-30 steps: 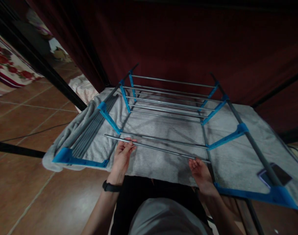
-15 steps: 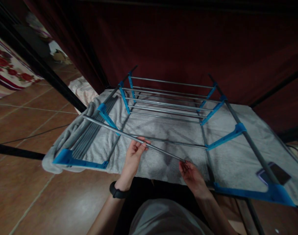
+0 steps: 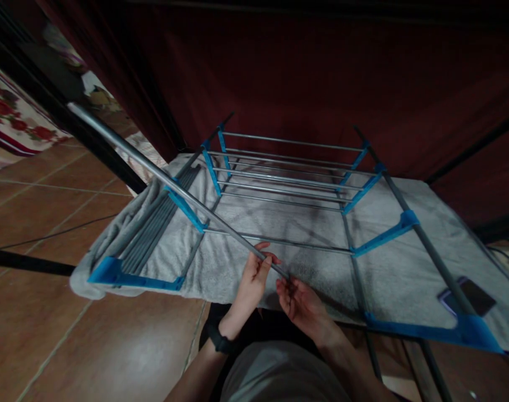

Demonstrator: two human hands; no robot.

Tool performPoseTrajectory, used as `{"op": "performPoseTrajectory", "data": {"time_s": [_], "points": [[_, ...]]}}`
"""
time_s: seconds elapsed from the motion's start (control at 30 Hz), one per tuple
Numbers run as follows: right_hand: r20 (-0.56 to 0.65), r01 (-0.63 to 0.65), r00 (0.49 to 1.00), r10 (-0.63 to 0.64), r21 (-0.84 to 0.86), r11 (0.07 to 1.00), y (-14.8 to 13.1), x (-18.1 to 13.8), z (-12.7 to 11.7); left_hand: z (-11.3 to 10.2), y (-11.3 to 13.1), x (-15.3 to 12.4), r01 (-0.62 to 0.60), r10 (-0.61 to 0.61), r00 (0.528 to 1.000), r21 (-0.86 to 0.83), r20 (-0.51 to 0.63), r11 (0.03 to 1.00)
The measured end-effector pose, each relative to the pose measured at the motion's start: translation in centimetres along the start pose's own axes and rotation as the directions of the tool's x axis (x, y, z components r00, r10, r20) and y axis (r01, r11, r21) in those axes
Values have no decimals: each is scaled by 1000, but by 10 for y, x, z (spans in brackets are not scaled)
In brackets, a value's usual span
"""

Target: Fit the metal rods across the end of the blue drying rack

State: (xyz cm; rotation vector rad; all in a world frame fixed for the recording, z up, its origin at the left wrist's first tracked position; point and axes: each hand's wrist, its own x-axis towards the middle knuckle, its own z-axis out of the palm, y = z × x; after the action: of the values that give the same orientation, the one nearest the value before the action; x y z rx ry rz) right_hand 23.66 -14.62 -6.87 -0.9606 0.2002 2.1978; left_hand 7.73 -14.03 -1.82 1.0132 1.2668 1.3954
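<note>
A loose grey metal rod (image 3: 166, 177) slants from the upper left down to my two hands. My left hand (image 3: 257, 272) pinches it between thumb and fingers near its lower end. Close beside it, my right hand (image 3: 300, 301) has its curled fingers on the rod's very end. Behind the hands lies a rack frame made of grey tubes and blue plastic brackets (image 3: 365, 192). Several thin crossbars (image 3: 286, 178) span its far part, and one nearer crossbar (image 3: 279, 241) runs just beyond my fingers.
A grey blanket (image 3: 246, 279) covers the surface under the frame. Several loose rods (image 3: 154, 231) lie bundled at its left. A phone (image 3: 467, 296) rests at the right under the frame's side tube. Dark posts (image 3: 28, 261) and a dark red curtain (image 3: 279, 72) surround the bed.
The loose rod has swung up at its far left end and now tilts more steeply. My left hand has moved right and my right hand left, bringing them close together.
</note>
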Motion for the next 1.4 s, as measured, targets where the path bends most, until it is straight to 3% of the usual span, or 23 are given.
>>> {"op": "performPoseTrajectory", "data": {"time_s": [0.1,0.17,0.37,0.7,0.97,1.23,1.4], "points": [[80,-106,990,116,-128,986,5,-6,-1,-9,9,5,-64,66,997,45,-28,997],[112,-110,985,134,-201,973,6,-8,-4,-19,18,8,-104,109,993,96,-48,990],[92,55,995,-35,-226,973,-5,-2,-8,-42,35,12,-161,187,979,254,-81,954],[-12,168,985,-173,-172,971,-37,4,-7,-45,36,11,-176,194,980,294,-33,939],[-44,193,979,-201,-142,971,-46,7,-11,-56,19,4,-155,177,984,556,15,816],[-57,219,972,-228,-130,967,-53,9,-17,-71,-7,-6,-103,85,995,663,60,741],[-112,289,945,-309,-164,943,-58,12,-20,-85,-22,-15,-121,46,991,708,124,696]]}}
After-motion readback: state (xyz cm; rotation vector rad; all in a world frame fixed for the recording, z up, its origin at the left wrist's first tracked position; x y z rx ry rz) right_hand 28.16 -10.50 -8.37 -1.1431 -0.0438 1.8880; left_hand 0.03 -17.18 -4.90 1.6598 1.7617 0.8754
